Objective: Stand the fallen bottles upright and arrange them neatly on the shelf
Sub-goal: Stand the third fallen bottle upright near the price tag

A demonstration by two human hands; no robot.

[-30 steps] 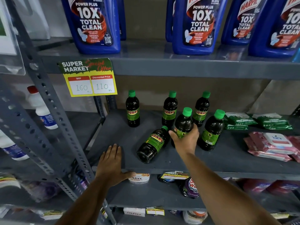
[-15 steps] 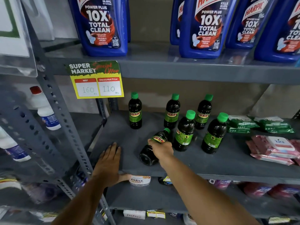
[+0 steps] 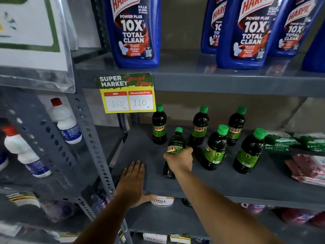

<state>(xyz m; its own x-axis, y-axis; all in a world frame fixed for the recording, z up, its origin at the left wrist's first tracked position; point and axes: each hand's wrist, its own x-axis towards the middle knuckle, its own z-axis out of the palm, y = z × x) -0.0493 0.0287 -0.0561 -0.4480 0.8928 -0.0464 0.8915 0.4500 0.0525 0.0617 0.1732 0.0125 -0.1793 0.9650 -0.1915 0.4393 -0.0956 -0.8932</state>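
Sunny bottle (image 3: 174, 147) nearly upright in right hand (image 3: 179, 160) grip, base seemingly on shelf (image 3: 219, 182), left hand (image 3: 131, 180) flat, empty

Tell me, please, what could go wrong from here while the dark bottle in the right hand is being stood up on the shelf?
1. The right hand grips the held bottle around its middle, close beside the front-row bottle; a swing could knock that one over.
2. The held bottle's base sits near the grey shelf front edge, so a slip might drop it off.
3. The left hand lies flat near the bottle and could get bumped.
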